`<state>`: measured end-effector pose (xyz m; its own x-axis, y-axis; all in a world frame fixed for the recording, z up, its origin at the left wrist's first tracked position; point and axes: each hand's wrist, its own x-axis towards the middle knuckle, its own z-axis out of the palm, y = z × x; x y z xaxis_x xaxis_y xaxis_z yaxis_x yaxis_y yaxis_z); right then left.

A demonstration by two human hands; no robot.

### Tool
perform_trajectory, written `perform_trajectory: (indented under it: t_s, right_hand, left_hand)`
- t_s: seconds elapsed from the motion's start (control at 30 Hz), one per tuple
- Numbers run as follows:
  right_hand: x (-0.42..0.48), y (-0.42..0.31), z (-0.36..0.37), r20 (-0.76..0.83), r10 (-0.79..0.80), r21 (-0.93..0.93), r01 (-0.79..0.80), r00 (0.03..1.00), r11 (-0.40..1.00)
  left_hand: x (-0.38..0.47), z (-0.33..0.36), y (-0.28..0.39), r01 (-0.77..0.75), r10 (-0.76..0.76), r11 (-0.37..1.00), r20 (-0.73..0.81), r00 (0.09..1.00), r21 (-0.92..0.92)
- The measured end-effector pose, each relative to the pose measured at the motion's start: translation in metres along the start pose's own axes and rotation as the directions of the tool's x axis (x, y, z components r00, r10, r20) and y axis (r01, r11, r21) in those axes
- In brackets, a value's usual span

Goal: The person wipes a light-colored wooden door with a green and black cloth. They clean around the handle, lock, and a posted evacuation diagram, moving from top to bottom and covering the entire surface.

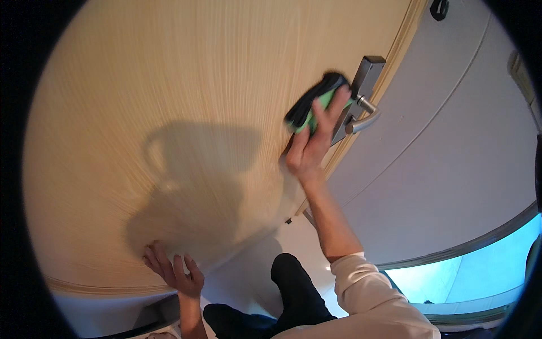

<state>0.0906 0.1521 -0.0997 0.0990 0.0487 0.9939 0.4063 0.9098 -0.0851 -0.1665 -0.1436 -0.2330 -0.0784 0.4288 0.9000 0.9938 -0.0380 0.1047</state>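
A pale wood-grain door (pixel 220 68) fills most of the view. My right hand (pixel 315 142) grips a green and black folded cloth (pixel 315 104) and holds it at the door's face, just left of the lock plate. The cloth is slightly blurred. A metal lever handle (pixel 367 116) sticks out from the metal lock plate (pixel 367 76), close to the right of my fingers. Low on the left, my left hand (pixel 178 271) is by the door with its fingers apart and nothing in it. Whether its fingertips touch the door, I cannot tell.
A wooden door frame (pixel 396 55) runs along the handle side, beside a light wall (pixel 432 161). A dark hook-like fitting (pixel 439 9) is on that wall. Lower right, a bright blue-lit opening (pixel 465 275) shows. The floor (pixel 250 271) lies below, around my dark-clad legs (pixel 296 288).
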Motion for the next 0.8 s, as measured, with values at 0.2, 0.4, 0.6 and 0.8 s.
perform_trajectory:
  t_s: [0.2,0.4,0.6,0.8]
  right_hand:
    - [-0.031,-0.017,-0.004,-0.014,0.072,-0.010,-0.073,0.997,0.997]
    - [-0.122,-0.021,-0.016,0.083,0.132,-0.139,-0.119,0.988,0.983]
    - [-0.173,-0.054,-0.022,0.137,0.213,-0.063,-0.206,0.968,0.977]
    - [-0.158,-0.054,-0.027,0.050,0.026,0.058,-0.029,0.998,0.998]
  left_hand:
    - [0.007,0.048,-0.016,-0.142,0.194,0.941,-0.146,0.970,0.306]
    - [0.021,0.046,-0.013,-0.219,0.272,0.935,-0.168,0.948,0.280]
    - [0.017,0.063,-0.001,-0.241,0.273,0.958,-0.228,0.935,0.156]
    - [0.009,0.055,0.003,-0.271,0.310,0.943,-0.211,0.927,0.193]
